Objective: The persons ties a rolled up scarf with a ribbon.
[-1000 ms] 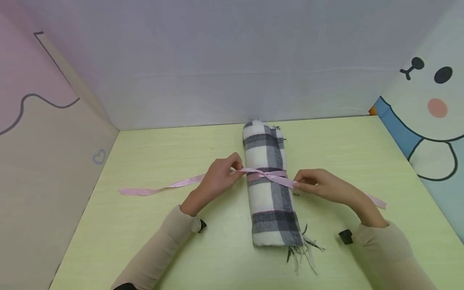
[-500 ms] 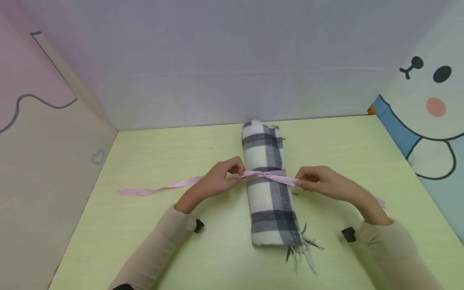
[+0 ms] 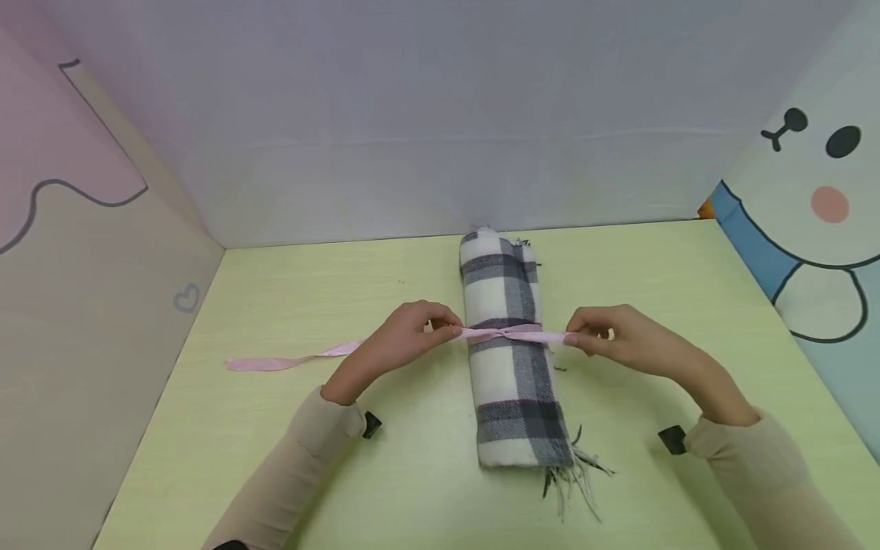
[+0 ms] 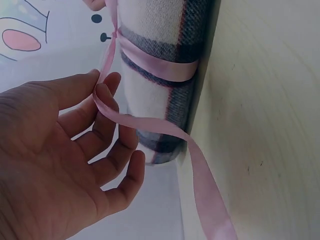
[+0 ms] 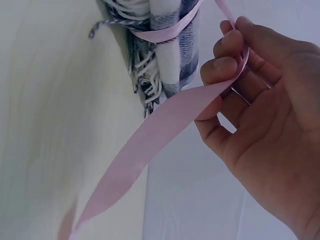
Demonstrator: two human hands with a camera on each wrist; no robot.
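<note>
A rolled plaid scarf (image 3: 509,359) in white, grey and black lies lengthwise on the yellow-green table (image 3: 289,428), its fringe toward me. A pink ribbon (image 3: 512,333) goes round its middle and crosses in a knot on top. My left hand (image 3: 443,328) pinches the ribbon just left of the roll; the ribbon (image 4: 150,125) runs over its fingers and the loose tail (image 3: 289,360) trails left on the table. My right hand (image 3: 584,340) pinches the other end just right of the roll, and the ribbon (image 5: 165,125) hangs down from its fingers (image 5: 222,70).
Walls enclose the table: a pink and beige panel (image 3: 89,252) on the left, a plain grey one (image 3: 440,122) behind, a cartoon animal panel (image 3: 811,214) on the right. The scarf's far end nearly touches the back wall.
Both hands have drawn apart a little, the right one rising level with the knot. The ribbon now runs straighter and tighter across the scarf.
</note>
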